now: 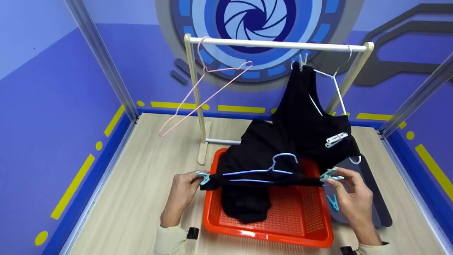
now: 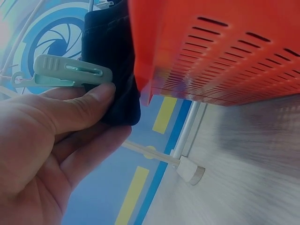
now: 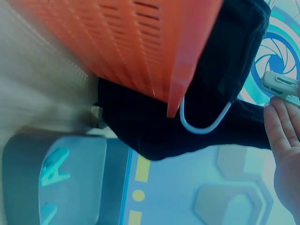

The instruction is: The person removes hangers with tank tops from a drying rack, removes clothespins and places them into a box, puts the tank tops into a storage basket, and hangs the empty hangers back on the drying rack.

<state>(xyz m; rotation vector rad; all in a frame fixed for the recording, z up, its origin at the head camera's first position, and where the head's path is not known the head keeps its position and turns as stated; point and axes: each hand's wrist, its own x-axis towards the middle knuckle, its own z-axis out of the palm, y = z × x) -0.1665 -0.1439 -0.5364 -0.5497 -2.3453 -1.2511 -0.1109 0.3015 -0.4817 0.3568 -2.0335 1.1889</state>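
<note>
Black cloth garment (image 1: 254,176) is draping over red plastic basket (image 1: 269,238); L hand (image 1: 182,189) is pinching its corner, R hand (image 1: 352,194) is gripping pale-teal plastic peg (image 1: 327,174). Cloth's prob slipping off thin light-blue hanger (image 1: 271,169) if peg's biting shallow.

2 teal clothespins (image 1: 203,177) grip a black garment (image 1: 253,156), seemingly trousers, along a blue hanger (image 1: 272,169) over a red basket (image 1: 283,239).

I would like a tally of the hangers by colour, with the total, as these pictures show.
Pink hanger: 1
White hanger: 1
Blue hanger: 1
Total: 3 hangers
</note>
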